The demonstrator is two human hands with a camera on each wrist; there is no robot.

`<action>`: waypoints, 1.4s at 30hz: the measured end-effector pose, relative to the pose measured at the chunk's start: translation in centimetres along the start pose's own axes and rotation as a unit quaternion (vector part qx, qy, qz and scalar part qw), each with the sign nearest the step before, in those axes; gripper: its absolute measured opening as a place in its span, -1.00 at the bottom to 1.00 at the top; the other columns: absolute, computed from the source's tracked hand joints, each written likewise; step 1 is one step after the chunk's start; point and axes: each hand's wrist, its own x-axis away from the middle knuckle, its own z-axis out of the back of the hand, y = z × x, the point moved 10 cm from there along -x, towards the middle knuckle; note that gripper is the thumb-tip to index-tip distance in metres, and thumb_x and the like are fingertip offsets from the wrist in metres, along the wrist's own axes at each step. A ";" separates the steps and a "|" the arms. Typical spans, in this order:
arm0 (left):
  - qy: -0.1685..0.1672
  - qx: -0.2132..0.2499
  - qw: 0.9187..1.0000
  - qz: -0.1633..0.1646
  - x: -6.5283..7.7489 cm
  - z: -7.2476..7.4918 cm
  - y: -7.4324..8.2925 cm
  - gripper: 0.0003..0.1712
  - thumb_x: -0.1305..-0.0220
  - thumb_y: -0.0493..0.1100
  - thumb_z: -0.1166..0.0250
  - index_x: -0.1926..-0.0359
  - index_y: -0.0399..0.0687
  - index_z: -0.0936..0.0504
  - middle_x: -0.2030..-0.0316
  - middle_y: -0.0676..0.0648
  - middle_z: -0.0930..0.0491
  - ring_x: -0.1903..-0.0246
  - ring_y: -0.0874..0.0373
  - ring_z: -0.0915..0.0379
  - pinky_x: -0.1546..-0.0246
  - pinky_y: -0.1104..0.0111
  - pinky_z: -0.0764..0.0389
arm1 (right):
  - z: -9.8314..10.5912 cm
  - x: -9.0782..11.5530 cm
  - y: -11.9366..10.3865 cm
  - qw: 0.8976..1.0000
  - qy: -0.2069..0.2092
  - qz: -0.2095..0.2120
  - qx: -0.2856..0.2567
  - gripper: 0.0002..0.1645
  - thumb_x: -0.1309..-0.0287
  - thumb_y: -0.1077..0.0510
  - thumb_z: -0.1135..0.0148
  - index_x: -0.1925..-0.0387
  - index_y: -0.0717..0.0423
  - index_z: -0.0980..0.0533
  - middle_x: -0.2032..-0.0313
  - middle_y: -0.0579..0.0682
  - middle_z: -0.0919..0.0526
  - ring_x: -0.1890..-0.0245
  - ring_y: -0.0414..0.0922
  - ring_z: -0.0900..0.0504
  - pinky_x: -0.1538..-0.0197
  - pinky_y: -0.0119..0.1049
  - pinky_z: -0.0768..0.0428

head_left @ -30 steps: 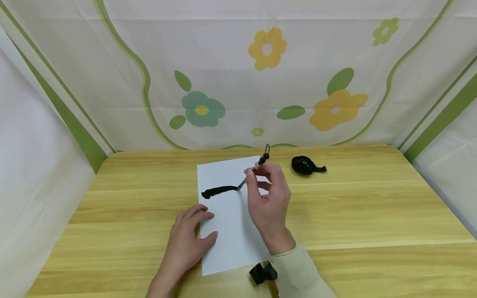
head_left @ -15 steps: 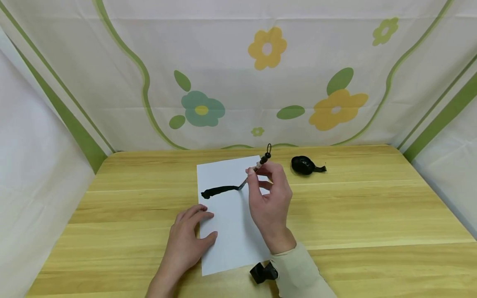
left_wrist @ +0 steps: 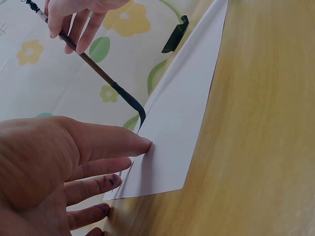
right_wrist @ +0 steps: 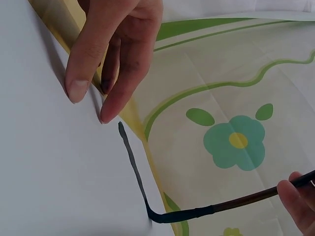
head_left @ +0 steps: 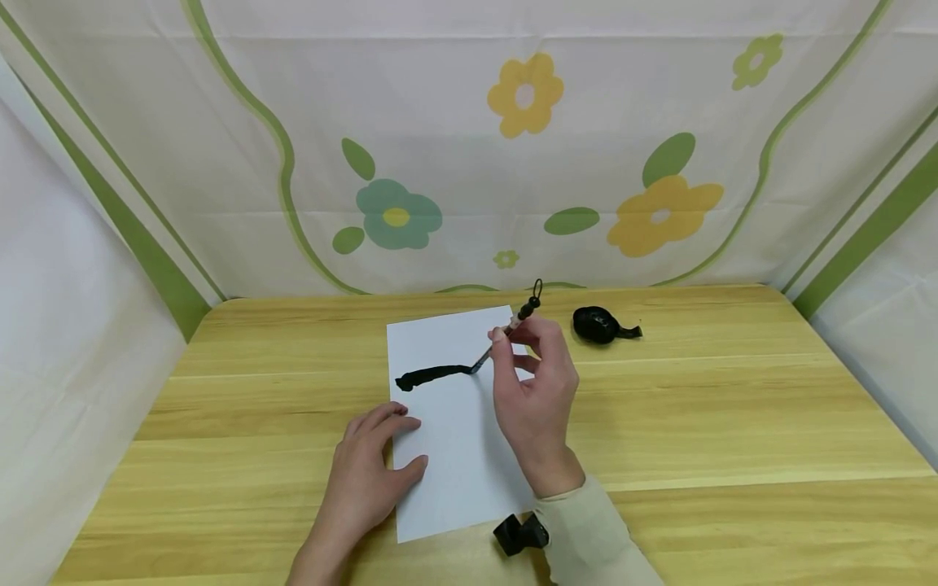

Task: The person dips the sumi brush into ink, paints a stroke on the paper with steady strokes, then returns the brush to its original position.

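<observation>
My right hand (head_left: 538, 399) pinches a calligraphy brush (head_left: 481, 358) by the upper handle, a beaded hanging loop above the fingers. The brush leans up to the right, its black tip bent against a white sheet of paper (head_left: 447, 488). A thick black ink stroke (head_left: 437, 374) runs from near the sheet's left edge to that tip; in the right wrist view the ink stroke (right_wrist: 132, 160) looks glossy. My left hand (head_left: 374, 468) rests at the sheet's left edge, thumb and fingers spread and loosely bent. In the left wrist view dark smudges mark its fingers (left_wrist: 112, 180).
A rounded black object (head_left: 595, 325) with a short handle-like end lies on the wooden table (head_left: 733, 407), right of the paper's far end. A black blocky device (head_left: 520, 535) sits beside the right sleeve (head_left: 589, 533). A flower-patterned cloth (head_left: 454, 130) hangs behind the table.
My right hand and the brush have moved slightly to the right, and the ink stroke has grown a little longer at its right end. The left hand has stayed in place.
</observation>
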 end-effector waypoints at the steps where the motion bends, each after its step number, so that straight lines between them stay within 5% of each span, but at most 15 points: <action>1: 0.000 0.000 1.000 0.000 0.0 0.0 0.0 -0.60 -0.16 -0.21 -0.59 -0.05 -0.01 -0.81 -0.35 -0.06 -0.63 -0.40 -0.20 -0.40 -0.34 -0.27 -0.41 | 0.0 0.0 0.0 1.000 0.001 -0.001 0.000 -0.81 -0.43 0.31 -0.30 0.01 0.29 -0.53 0.15 0.14 -0.75 0.12 -0.01 -0.80 0.19 -0.53 -0.74; 42: -0.002 -0.002 1.000 0.005 0.0 -0.1 -0.1 -0.60 -0.16 -0.21 -0.61 -0.05 0.00 -0.81 -0.36 -0.06 -0.62 -0.42 -0.18 -0.39 -0.36 -0.28 -0.40 | 1.2 -0.5 0.7 1.000 0.022 -0.014 0.013 -0.80 -0.42 0.32 -0.33 0.03 0.33 -0.52 0.16 0.16 -0.71 0.16 -0.02 -0.82 0.22 -0.54 -0.74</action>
